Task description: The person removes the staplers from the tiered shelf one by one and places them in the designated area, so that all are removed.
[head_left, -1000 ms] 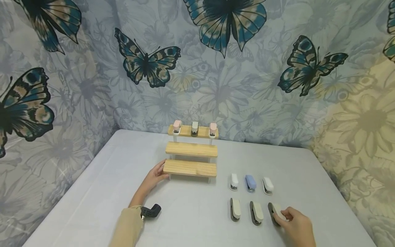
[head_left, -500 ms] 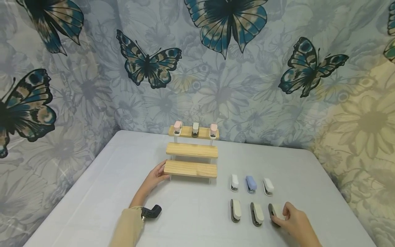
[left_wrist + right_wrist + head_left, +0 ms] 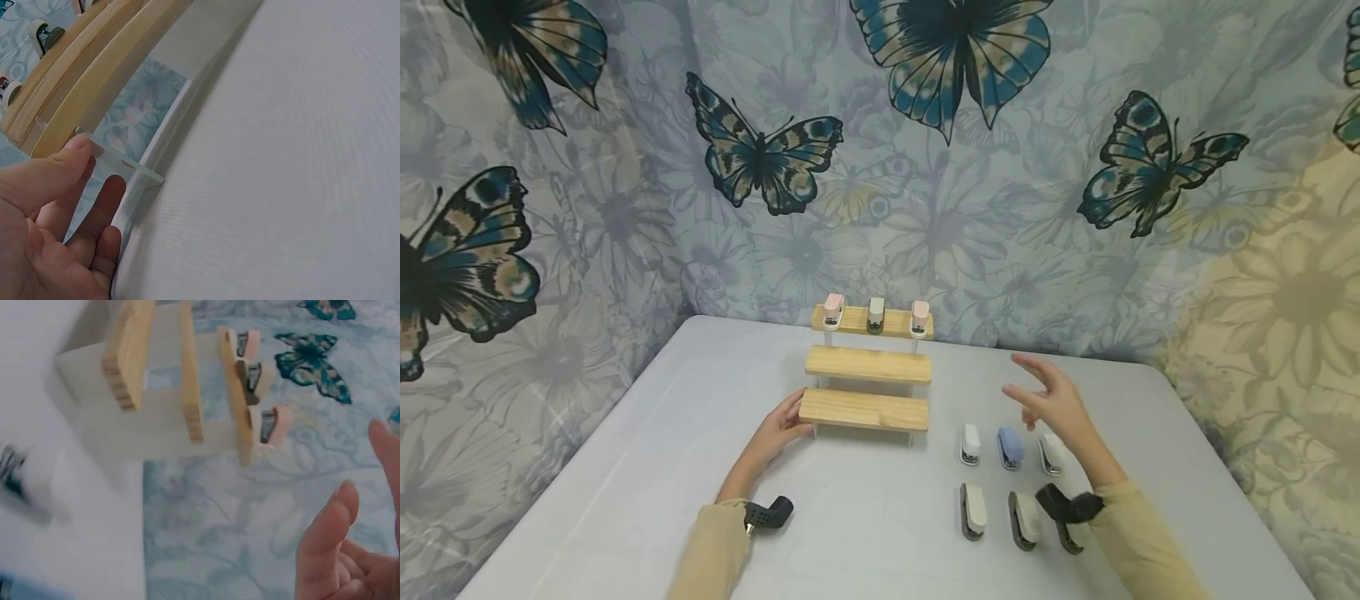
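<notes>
A three-step display stand point(image 3: 865, 408) has wooden shelves on clear supports. My left hand point(image 3: 781, 427) grips its lower left end; in the left wrist view the thumb point(image 3: 76, 144) lies against the support's edge, other fingers behind. On the top shelf sit a pink stapler point(image 3: 833, 308), a grey-white stapler point(image 3: 876, 314) and another pink stapler point(image 3: 920, 315). My right hand point(image 3: 1054, 404) hovers with nothing held, thumb and forefinger spread, right of the stand. Below it, a white stapler point(image 3: 970, 443), a blue stapler point(image 3: 1010, 447) and another white stapler point(image 3: 1050, 455) form a row.
Nearer the front lie a cream stapler point(image 3: 973, 511), a second cream stapler point(image 3: 1024, 519) and a third stapler point(image 3: 1070, 538), partly hidden by the right wrist camera point(image 3: 1069, 505). A white cloth covers the table point(image 3: 647, 467). Butterfly-patterned fabric point(image 3: 940, 225) hangs behind.
My right hand has left the front-right cream stapler and moved forward and left, above the back row. That stapler stays on the table. The left hand keeps its place on the stand.
</notes>
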`<move>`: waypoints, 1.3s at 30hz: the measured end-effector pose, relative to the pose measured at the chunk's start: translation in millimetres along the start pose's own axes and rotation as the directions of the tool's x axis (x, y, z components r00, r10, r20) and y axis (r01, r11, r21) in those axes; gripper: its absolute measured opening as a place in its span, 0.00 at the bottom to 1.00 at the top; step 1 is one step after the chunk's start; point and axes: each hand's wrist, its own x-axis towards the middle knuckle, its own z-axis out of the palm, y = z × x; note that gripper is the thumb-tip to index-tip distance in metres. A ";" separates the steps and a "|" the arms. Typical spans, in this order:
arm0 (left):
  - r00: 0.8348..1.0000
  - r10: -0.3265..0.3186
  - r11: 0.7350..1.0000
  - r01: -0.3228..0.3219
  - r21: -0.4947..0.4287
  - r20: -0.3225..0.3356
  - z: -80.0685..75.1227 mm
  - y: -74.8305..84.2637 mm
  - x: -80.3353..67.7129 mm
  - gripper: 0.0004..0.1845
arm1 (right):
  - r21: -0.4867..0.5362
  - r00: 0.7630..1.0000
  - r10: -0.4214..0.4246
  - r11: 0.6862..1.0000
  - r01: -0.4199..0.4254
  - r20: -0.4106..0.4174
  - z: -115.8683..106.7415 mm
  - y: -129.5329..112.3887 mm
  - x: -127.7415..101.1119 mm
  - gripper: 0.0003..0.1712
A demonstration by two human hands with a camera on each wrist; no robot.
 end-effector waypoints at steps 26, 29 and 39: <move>0.999 0.026 0.999 -0.026 -0.021 0.027 1.7 -3.4 3.6 0.34 | 0.277 0.984 0.119 0.949 -0.151 0.129 112.7 -6.6 148.7 0.33; 0.999 0.027 1.000 -0.027 -0.012 0.019 0.7 -4.8 0.8 0.34 | 0.271 0.986 0.131 0.950 -0.153 0.099 118.3 -1.3 151.0 0.35; 0.999 0.035 0.999 -0.035 -0.010 0.010 -1.0 -3.2 0.1 0.33 | 0.293 0.980 0.150 0.938 -0.184 0.134 114.3 -45.6 132.2 0.36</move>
